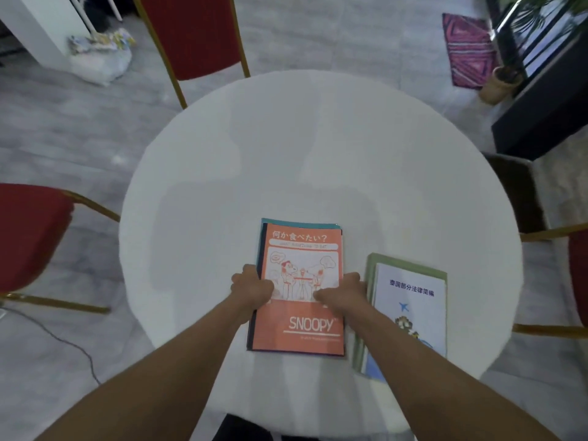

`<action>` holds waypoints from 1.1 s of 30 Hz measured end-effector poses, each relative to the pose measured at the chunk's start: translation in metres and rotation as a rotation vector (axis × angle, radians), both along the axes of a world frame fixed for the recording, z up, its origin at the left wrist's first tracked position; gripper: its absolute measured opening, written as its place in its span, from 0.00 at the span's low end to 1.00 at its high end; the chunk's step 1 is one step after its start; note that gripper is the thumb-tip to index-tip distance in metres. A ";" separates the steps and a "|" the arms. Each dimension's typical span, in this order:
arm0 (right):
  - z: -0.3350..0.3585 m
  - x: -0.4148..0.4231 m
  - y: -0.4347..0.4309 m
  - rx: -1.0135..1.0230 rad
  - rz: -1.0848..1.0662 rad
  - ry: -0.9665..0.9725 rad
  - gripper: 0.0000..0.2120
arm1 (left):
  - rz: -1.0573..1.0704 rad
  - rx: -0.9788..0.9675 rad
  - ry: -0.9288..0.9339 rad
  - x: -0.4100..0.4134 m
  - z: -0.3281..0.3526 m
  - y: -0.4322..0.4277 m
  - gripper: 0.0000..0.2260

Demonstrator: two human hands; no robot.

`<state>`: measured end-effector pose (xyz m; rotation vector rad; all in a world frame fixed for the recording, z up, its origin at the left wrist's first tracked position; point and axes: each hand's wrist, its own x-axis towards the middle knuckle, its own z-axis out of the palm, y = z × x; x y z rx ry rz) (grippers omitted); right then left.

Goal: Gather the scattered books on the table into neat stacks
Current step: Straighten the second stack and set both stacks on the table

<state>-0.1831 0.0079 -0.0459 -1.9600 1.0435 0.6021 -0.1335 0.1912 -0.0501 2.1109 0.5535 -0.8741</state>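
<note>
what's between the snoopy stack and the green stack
In the head view, the right hand fills that gap, gripping the right edge of the Snoopy stack beside the green stack. Nearer the person, only a sliver of table shows.

Open worktop (286,148) surface lies beyond the orange stack (299,326) and to its left. White stack (410,300) sits just right of it, narrow gap between. Chair (191,36) stands beyond it, second chair (28,237) to its left.

Bare forearms (178,361), bare left hand (251,286), bare right hand (342,296)
</note>
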 end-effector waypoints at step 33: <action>-0.019 0.174 -0.084 -0.276 -0.113 -0.263 0.23 | -0.449 -0.060 -0.419 0.206 -0.020 -0.113 0.12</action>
